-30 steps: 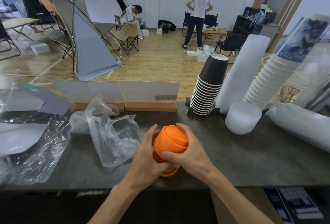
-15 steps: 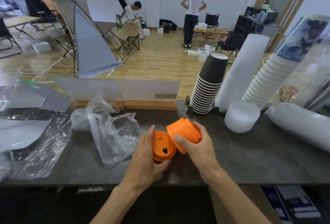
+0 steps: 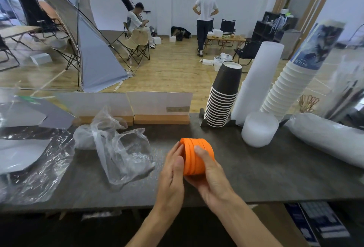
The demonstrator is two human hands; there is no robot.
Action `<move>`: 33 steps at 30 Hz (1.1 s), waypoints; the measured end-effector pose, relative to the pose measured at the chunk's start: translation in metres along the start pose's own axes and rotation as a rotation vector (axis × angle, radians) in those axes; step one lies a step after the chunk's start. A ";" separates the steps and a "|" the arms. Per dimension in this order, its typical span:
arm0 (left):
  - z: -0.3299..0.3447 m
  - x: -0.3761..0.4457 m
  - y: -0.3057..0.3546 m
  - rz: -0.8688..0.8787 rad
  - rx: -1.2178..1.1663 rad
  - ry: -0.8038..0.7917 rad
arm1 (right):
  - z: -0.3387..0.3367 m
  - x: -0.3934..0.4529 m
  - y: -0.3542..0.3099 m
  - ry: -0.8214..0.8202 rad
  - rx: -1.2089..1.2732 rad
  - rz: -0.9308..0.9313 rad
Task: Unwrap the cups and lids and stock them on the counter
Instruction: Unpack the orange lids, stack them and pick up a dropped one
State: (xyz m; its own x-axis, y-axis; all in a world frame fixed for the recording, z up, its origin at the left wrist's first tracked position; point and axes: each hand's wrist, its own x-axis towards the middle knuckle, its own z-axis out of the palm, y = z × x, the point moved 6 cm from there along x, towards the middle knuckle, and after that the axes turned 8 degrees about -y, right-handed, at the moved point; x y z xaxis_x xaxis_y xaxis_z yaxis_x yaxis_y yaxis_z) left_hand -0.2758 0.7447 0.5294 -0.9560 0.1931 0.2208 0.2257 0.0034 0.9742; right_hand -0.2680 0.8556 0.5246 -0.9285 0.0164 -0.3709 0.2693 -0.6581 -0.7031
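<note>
The stack of orange lids (image 3: 198, 156) sits just above the dark worktop (image 3: 275, 170), lying on its side, long axis running left to right, its ends facing each palm. The right hand (image 3: 212, 175) cups it from below, fingers curled round the far end with the thumb on top; the left hand (image 3: 173, 170) presses flat, fingers straight, against the near end. To square it well, I would say push evenly along that axis, keep the rims nested, then stand it upright beside the black cups (image 3: 222, 101)
</note>
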 end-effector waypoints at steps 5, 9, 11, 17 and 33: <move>-0.005 0.002 0.007 0.059 0.147 0.003 | 0.002 -0.006 0.007 -0.010 0.224 0.075; -0.017 0.005 0.012 0.078 0.230 0.011 | 0.008 -0.011 0.005 -0.082 0.298 0.110; -0.017 0.007 0.016 0.074 0.239 -0.011 | 0.011 -0.013 0.006 -0.112 0.310 0.137; -0.013 0.006 0.026 0.124 0.314 -0.061 | 0.007 -0.015 0.010 -0.179 0.355 0.200; 0.014 0.037 -0.009 0.003 0.476 -0.294 | -0.020 -0.008 -0.059 0.019 -1.141 -0.438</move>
State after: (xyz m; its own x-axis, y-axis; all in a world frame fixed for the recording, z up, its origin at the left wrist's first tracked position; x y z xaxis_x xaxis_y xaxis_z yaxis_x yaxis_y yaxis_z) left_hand -0.3106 0.7656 0.5279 -0.8782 0.4589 0.1347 0.3530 0.4320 0.8299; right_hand -0.2712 0.9089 0.5571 -0.9957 0.0880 0.0284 0.0137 0.4435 -0.8962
